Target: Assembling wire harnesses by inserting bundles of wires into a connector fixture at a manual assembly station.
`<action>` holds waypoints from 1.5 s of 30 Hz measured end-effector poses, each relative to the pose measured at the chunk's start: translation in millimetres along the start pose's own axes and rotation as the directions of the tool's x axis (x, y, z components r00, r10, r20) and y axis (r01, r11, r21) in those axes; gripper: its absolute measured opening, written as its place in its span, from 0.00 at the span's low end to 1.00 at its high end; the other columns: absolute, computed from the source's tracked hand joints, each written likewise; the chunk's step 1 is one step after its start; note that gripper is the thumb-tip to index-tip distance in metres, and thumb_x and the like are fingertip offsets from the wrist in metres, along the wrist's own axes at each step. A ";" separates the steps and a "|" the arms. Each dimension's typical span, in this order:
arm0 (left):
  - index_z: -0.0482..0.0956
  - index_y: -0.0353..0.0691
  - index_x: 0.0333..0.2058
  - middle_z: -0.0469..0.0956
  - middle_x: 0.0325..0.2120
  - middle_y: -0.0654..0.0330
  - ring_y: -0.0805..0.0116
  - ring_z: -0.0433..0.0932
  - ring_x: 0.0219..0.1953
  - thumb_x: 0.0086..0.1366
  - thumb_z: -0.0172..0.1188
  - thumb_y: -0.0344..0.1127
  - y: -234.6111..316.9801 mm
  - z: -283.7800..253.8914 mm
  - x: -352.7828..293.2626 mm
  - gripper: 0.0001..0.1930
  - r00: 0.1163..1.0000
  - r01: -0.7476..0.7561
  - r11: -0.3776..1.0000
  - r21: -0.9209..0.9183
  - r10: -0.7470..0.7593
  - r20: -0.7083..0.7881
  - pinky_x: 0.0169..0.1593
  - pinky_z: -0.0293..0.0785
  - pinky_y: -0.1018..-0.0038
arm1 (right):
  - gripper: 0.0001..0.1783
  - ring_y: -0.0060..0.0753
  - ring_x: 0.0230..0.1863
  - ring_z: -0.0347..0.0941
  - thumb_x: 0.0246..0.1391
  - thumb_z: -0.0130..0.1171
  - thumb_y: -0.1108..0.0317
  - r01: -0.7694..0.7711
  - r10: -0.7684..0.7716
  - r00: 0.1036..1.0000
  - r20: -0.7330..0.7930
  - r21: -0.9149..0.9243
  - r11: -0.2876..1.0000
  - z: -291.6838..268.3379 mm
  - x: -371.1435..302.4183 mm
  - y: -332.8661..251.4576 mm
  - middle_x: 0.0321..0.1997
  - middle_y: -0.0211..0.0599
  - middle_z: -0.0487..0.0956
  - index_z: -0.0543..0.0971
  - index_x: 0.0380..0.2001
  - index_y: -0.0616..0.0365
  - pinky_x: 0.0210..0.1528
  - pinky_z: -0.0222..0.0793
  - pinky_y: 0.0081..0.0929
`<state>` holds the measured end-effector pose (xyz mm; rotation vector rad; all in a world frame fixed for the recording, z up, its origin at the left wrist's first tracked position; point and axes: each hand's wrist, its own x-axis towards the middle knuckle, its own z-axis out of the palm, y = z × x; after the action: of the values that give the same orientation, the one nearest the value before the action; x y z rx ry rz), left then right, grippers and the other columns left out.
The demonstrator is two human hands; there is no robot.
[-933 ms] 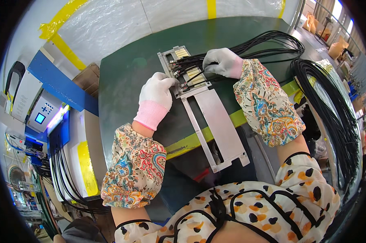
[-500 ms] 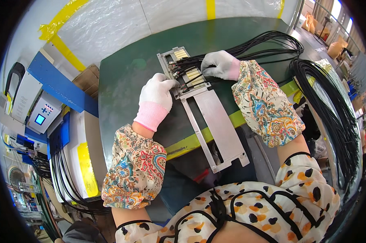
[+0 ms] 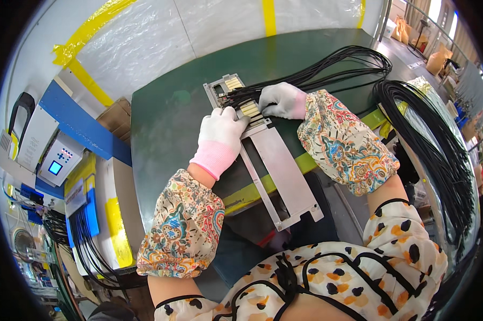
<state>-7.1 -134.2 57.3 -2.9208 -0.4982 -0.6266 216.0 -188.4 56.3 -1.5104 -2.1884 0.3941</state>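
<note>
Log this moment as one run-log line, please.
left gloved hand: at slotted metal fixture | right gloved hand: at black cable bundle | fixture: overhanging green tabletop

This is a workshop. A green workbench [image 3: 164,142], black cables [image 3: 248,93] and a machine [image 3: 65,154] with a screen [image 3: 54,168] show it.

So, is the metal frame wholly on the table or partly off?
Partly off: the metal frame juts past the yellow table edge.
</note>
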 end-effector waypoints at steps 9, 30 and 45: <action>0.79 0.53 0.38 0.72 0.31 0.59 0.60 0.72 0.39 0.54 0.49 0.30 8.6 0.7 -0.2 0.15 0.990 0.092 0.996 -0.004 -0.092 0.109 0.42 0.67 0.66 | 0.08 0.39 0.40 0.73 0.45 0.58 0.63 -0.089 0.142 0.988 0.052 -0.559 0.825 -7.5 22.0 -10.3 0.34 0.34 0.76 0.80 0.29 0.51 0.43 0.69 0.33; 0.78 0.41 0.28 0.75 0.24 0.55 0.57 0.75 0.31 0.57 0.54 0.39 -34.0 5.0 -6.1 0.09 0.909 0.318 0.880 -0.352 -0.389 -0.151 0.37 0.67 0.64 | 0.05 0.40 0.35 0.72 0.38 0.56 0.70 0.016 -0.132 0.957 -0.260 -0.404 0.915 -9.7 8.3 -10.2 0.28 0.37 0.75 0.78 0.22 0.58 0.40 0.68 0.33; 0.77 0.31 0.28 0.73 0.18 0.62 0.76 0.68 0.24 0.60 0.53 0.39 -21.9 -7.2 -1.8 0.14 0.792 0.518 0.309 -0.798 -0.527 0.309 0.31 0.66 0.76 | 0.09 0.36 0.35 0.72 0.35 0.60 0.66 0.055 -0.262 0.935 -0.239 -0.631 0.774 -10.5 9.6 -28.2 0.29 0.32 0.76 0.78 0.25 0.52 0.38 0.68 0.33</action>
<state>-18.7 -115.4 64.0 -3.6106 -1.6404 -1.2983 195.9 -189.8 80.5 -1.5251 -2.2578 -0.6576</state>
